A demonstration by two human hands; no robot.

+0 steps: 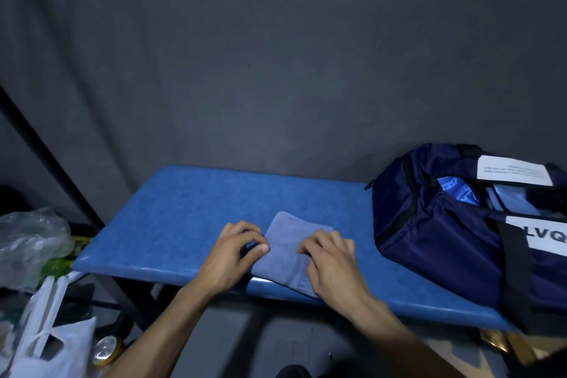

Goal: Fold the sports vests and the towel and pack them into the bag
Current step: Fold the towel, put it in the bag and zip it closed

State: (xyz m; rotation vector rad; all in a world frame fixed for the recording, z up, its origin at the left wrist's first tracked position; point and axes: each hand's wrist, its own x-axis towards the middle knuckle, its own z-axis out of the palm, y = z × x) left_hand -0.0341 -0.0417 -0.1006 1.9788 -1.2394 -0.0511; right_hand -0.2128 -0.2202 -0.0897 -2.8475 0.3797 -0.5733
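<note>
A small grey-blue towel (288,242), folded into a narrow rectangle, lies on the blue table (171,212) near its front edge. My left hand (236,252) pinches the towel's left edge with fingers curled. My right hand (329,258) presses and grips its right side. A navy sports bag (445,239) stands open at the table's right end, with bright blue cloth (457,190) showing inside. White labels sit on the bag's top and side.
A grey curtain hangs behind the table. On the left, below table level, are clear and white plastic bags (33,242), and a drink can (106,350) on the floor. A black pole leans at the far left.
</note>
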